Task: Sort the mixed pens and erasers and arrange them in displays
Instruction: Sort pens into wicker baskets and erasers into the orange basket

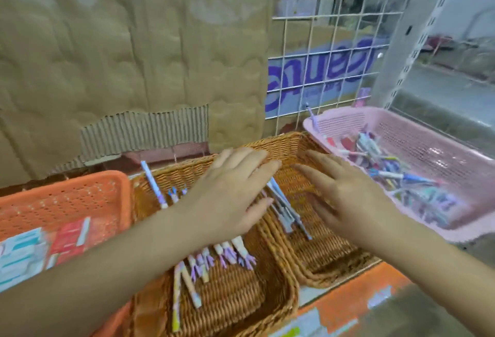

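Observation:
Two wicker baskets stand side by side on a shelf. The left wicker basket (233, 296) holds several pastel pens (203, 264). The right wicker basket (329, 259) holds a few blue-grey pens (288, 210). My left hand (227, 192) hovers flat over the divide between the baskets, fingers spread, holding nothing. My right hand (345, 192) is spread over the right wicker basket, also empty. A pink plastic basket (455, 149) at the right holds a mixed heap of pens and erasers (396, 175). An orange plastic basket (67, 197) at the left holds boxed erasers (40, 248).
Torn cardboard (134, 68) backs the shelf, with a white wire grid (334, 63) to its right. A metal upright (417, 41) stands at the right. One pen (155, 186) leans on the left wicker basket's rear rim. An orange shelf edge strip (356, 299) runs along the front.

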